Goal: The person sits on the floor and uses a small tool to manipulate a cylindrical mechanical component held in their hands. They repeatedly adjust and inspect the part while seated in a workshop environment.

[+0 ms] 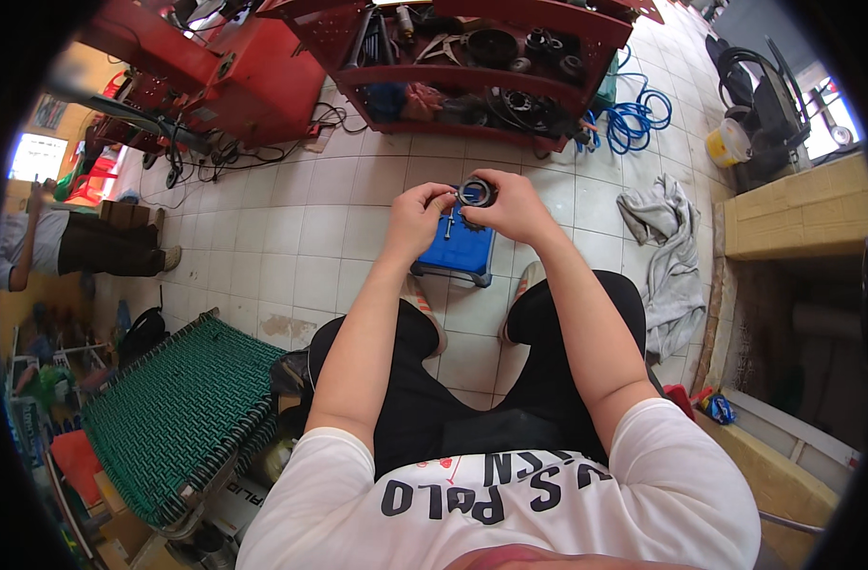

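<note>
The right hand (512, 207) grasps a dark metal ring (474, 193), partly hiding it, at the blue stool (458, 253)'s far edge; whether the left hand (421, 217) pinches anything, I cannot tell. Floor tiles (311, 228) flank the stool.

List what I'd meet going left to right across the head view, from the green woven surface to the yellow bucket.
Green woven surface, left hand, ring-shaped metal part, right hand, grey cloth, yellow bucket.

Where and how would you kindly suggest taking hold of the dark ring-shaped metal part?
The ring-shaped part is probably best gripped by its outer rim from the right, as the right hand does, thumb opposite fingers: it is round, and the left hand crowds its left side.
</note>
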Tool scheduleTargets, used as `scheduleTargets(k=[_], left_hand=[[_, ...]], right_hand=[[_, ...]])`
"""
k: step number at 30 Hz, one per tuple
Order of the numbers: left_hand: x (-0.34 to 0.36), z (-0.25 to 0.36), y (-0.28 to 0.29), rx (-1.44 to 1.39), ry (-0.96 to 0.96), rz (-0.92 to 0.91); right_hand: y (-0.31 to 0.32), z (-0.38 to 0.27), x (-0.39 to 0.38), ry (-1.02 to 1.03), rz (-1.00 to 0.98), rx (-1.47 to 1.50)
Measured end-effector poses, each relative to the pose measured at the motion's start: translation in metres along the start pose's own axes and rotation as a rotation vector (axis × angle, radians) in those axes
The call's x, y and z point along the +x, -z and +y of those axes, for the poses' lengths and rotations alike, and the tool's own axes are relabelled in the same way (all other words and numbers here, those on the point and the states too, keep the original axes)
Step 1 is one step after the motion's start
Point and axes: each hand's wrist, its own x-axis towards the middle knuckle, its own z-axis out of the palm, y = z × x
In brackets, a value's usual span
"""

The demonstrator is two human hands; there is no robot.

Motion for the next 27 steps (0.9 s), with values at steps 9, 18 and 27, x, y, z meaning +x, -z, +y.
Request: scheduleTargets(k=[9,18,27], left_hand=[[0.001,-0.013,0.004,-0.08,0.114,-0.007],[0.002,-0.013,-0.001,0.054,-0.021,-0.011],[0.001,-0.011,-0.01,-0.119,0.003,0.082]], right_hand=[[-0.005,0.003,0.001,0.111,-0.014,-0.046],[-0.005,0.005,0.002,0.109,0.01,-0.074],[-0.008,0.005,0.002,0.096,0.004,-0.042]])
